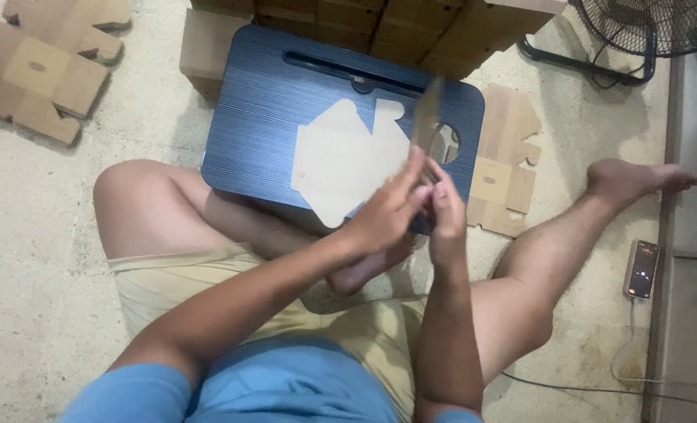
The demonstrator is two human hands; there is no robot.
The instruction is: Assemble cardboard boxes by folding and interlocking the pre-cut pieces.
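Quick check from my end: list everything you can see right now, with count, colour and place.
lap desk: one, dark blue, on the floor before the person
card blank: one, pale tan, lying flat on the lap desk
card piece: one, brown, blurred, held upright above the lap desk
flat blanks: several, brown, floor at upper left
blank: one, brown, floor right of the lap desk
boxes: a stack, brown, behind the lap desk
fan: one, black, upper right
phone: one, screen lit, floor at right, cable attached
left hand: on the card piece
right hand: on the card piece
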